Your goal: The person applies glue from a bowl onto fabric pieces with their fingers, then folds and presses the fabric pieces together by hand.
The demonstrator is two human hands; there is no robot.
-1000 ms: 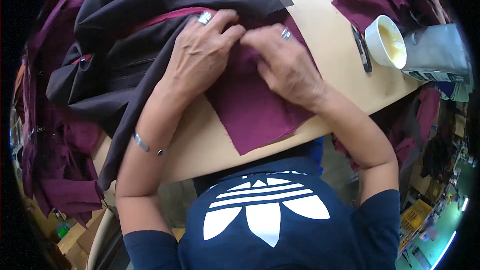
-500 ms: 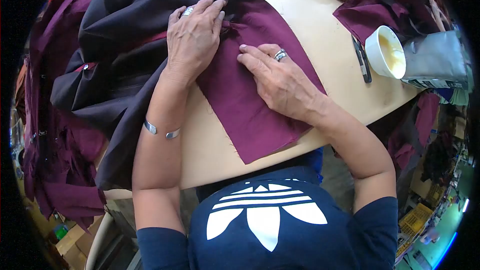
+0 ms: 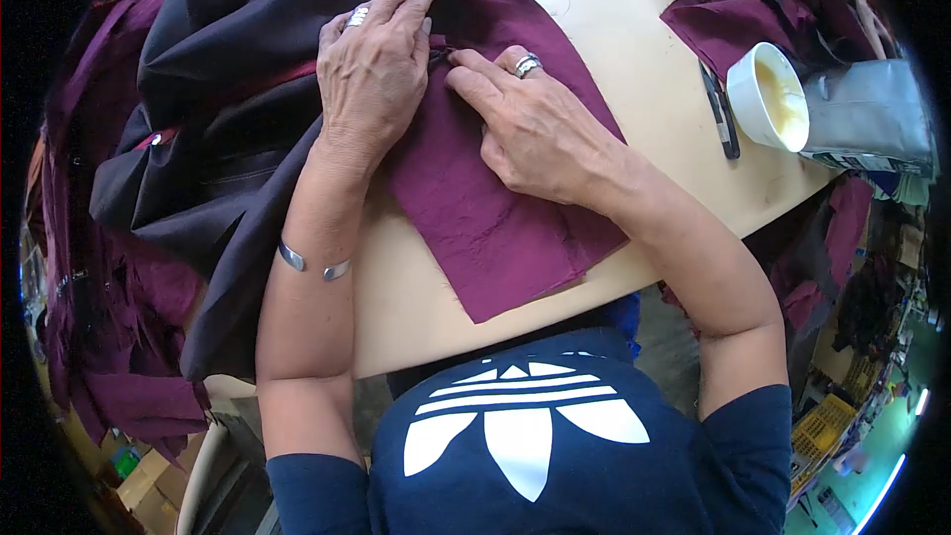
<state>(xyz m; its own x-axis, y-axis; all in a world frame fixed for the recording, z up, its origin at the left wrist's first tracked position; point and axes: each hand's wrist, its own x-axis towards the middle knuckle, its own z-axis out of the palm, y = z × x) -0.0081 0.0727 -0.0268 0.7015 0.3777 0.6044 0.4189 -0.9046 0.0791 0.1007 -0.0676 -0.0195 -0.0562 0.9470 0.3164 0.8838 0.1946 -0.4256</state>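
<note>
My left hand [image 3: 371, 79] lies over a bunched black cloth [image 3: 238, 50], fingers stretched forward to where it meets a maroon cloth panel [image 3: 475, 238]. My right hand [image 3: 540, 129] rests on the maroon panel, two fingers extended and touching it beside the join near my left fingertips. Its thumb is mostly hidden underneath. A narrow red strip [image 3: 292, 72] runs through the black folds toward the join. At its far left sits a small shiny piece [image 3: 156, 140], too small to make out.
On the table [image 3: 634, 69], to the right, are a white bowl of pale yellow paste [image 3: 768, 99], a black cutter-like tool [image 3: 720, 114] and a silver pouch [image 3: 867, 109]. Maroon and black scraps [image 3: 728, 15] lie behind them. More maroon cloth [image 3: 109, 337] hangs at left.
My right hand has moved up and left, its fingers now close to my left hand at the join. My left hand and the cloth have shifted slightly left and up.
</note>
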